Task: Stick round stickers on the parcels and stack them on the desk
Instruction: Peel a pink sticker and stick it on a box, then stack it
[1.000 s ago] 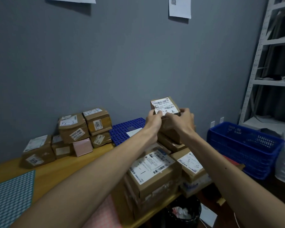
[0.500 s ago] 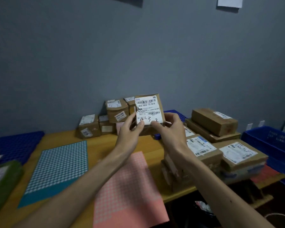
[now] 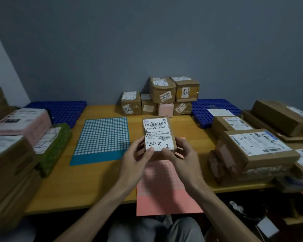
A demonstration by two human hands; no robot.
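Observation:
A small brown parcel (image 3: 157, 135) with a white shipping label is held up over the middle of the desk (image 3: 98, 179). My left hand (image 3: 136, 161) grips its lower left edge and my right hand (image 3: 182, 157) grips its lower right edge, thumbs on the label. Under my hands lies a pink sheet of round stickers (image 3: 162, 187), hanging over the desk's front edge. A teal sheet of white round stickers (image 3: 102, 138) lies to the left. Several small parcels (image 3: 162, 96) are stacked at the back against the wall.
Larger parcels (image 3: 252, 151) are piled at the right end of the desk. More parcels, pink (image 3: 21, 123), green (image 3: 53, 147) and brown (image 3: 9, 165), crowd the left. Blue perforated trays (image 3: 63, 109) lie at the back left and back right (image 3: 215, 109). The grey wall (image 3: 147, 41) is close behind.
The parcel was lifted off the right-hand pile and brought left to the desk's middle, lower and closer to me. My view swung left and down with it.

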